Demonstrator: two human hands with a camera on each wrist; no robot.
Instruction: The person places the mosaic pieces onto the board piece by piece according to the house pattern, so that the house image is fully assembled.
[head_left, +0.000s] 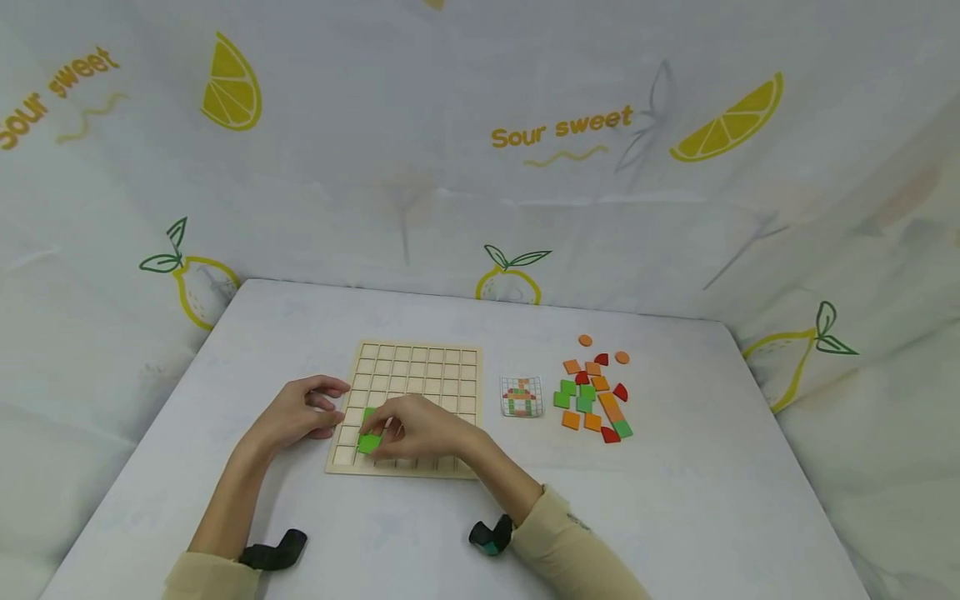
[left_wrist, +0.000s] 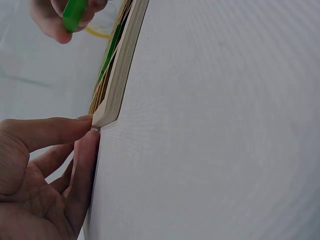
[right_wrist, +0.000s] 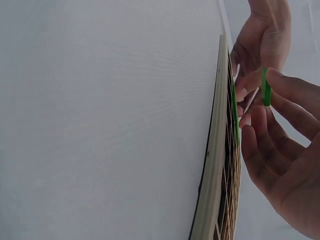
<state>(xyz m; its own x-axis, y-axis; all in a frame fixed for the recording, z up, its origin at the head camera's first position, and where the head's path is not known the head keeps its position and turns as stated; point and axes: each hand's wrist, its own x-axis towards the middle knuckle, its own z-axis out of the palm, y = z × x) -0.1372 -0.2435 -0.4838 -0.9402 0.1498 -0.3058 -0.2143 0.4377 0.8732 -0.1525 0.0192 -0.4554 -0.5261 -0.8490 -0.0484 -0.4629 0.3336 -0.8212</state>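
Note:
My left hand [head_left: 300, 410] is at the left edge of the wooden grid board [head_left: 418, 352], its thumb and fingertips touching the rim near the front corner. Over the board's left front part, my right hand [head_left: 420, 429] pinches a green square tile [head_left: 369, 444] between thumb and fingers. In the right wrist view this tile [right_wrist: 266, 87] is raised off the board, standing on edge. Green [head_left: 368, 413] also shows in the grid just behind the held tile, partly covered by the right hand. The cells under my right hand are hidden.
A small pattern card [head_left: 521, 397] with a coloured grid lies right of the board. Beyond it are loose orange squares [head_left: 571, 420], green squares [head_left: 562, 400], red quarter-round pieces [head_left: 620, 392] and orange discs [head_left: 585, 340]. A white printed cloth hangs behind the table.

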